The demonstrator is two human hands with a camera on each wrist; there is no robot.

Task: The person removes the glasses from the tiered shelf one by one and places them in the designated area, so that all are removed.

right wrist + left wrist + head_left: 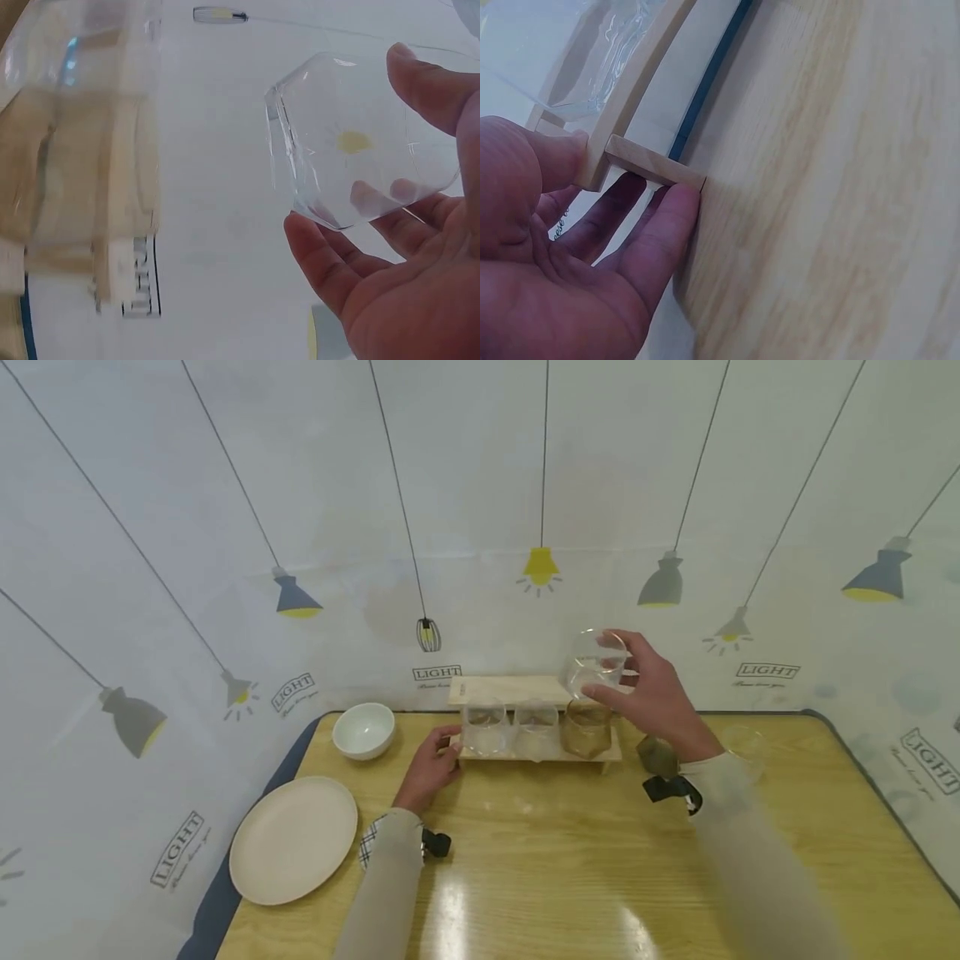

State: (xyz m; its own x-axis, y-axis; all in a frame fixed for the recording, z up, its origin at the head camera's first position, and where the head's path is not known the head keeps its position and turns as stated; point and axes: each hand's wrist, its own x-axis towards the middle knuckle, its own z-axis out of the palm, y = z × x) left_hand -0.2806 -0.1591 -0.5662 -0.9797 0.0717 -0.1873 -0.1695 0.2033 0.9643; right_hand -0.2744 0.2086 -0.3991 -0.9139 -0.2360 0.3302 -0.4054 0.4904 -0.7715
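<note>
A clear glass (597,665) is in the air between one and two o'clock from the middle of the wooden rack (510,691), apart from it; the person's right hand (660,693) grips it, thumb on one side and fingers on the other. On the rack's lower level stand two clear tumblers (536,729) and, at the three o'clock end, a brown-tinted glass (587,731). The left hand (429,768) pinches the rack's nine o'clock end between thumb and fingers. Out at three o'clock, a darker tinted cup (657,756) sits near the right wrist, with a faint clear vessel (745,747) beyond, partly behind the sleeve. A white bowl (363,731) lies at nine o'clock and a pale plate (294,841) at about eight, both on the wooden table (540,860). Hanging lamps are printed across the wall covering (480,460).
</note>
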